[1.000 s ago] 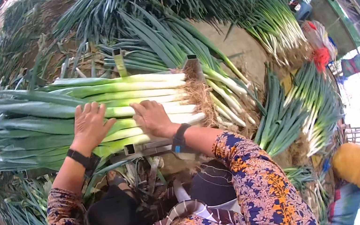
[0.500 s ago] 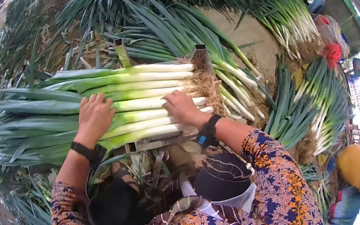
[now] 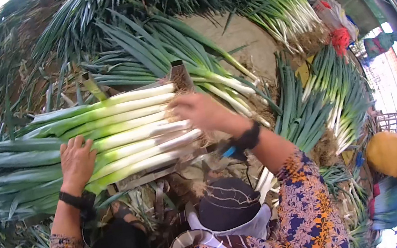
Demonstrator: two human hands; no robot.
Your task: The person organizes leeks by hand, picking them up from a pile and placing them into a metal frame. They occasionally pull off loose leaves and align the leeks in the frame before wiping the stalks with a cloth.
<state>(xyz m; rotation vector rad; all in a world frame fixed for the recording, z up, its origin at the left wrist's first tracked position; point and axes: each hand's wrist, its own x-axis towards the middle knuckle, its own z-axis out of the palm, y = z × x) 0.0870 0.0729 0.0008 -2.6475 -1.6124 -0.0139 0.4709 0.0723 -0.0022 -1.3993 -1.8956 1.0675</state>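
A row of thick green onions (image 3: 127, 137) lies side by side on a metal frame (image 3: 149, 177), white stems and roots to the right, green leaves to the left. My left hand (image 3: 77, 160) rests on the row where the stems turn green, its fingers laid out over them. At the root end, my right hand (image 3: 202, 114) is over the white tips, its fingers blurred by motion. Brown roots (image 3: 182, 80) hang beside the frame's upright post. A dark watch or band circles each wrist.
Loose green onions (image 3: 223, 85) lie behind the frame, with larger piles (image 3: 291, 19) at the back and right. A yellow rounded object (image 3: 392, 155) stands at the far right. Below the frame, my dark-clad knees (image 3: 227, 203) are close to it.
My right hand has lifted from the white stems and moved towards the root ends. My left hand stays on the green part. The whole view has shifted, with the row appearing further left and lower.
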